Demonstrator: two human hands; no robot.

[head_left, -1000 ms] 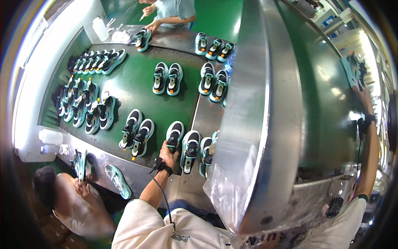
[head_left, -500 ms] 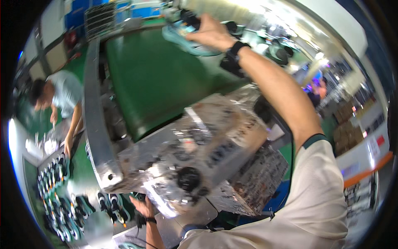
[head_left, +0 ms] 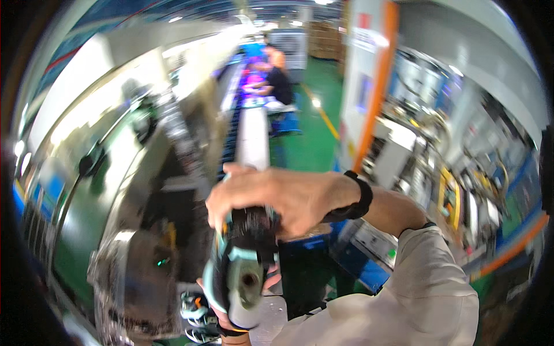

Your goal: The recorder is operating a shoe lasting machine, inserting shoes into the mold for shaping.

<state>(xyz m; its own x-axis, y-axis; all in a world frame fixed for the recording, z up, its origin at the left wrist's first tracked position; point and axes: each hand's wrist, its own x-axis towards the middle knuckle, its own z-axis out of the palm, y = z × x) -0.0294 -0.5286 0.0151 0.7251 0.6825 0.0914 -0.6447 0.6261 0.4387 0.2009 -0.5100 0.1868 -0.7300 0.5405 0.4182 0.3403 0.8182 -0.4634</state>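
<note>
A teal, white and black shoe [head_left: 216, 277] is between my two hands, blurred by motion. In its opening sits a pale greenish block with a round dark hole [head_left: 249, 279], which looks like a shoe last. My right hand [head_left: 283, 196] is closed over the shoe's far, black part from above, a black band on its wrist. My left hand [head_left: 224, 321] wraps the near end from below, mostly hidden by the shoe, with a few fingertips showing at its right side. Several similar shoes [head_left: 196, 314] lie just left of my left hand.
A machine wrapped in clear film [head_left: 135, 282] stands at the left, beside a green conveyor belt [head_left: 86, 202]. Ahead runs a long narrow line [head_left: 252, 135] with a seated person [head_left: 277, 83] at its right. A white and orange cabinet [head_left: 366, 81] and blue equipment [head_left: 360, 259] are to the right.
The view has swung to the right. My right hand has brought a shoe from the far end of the green belt close in, and my left hand has come up and taken hold of it too.
</note>
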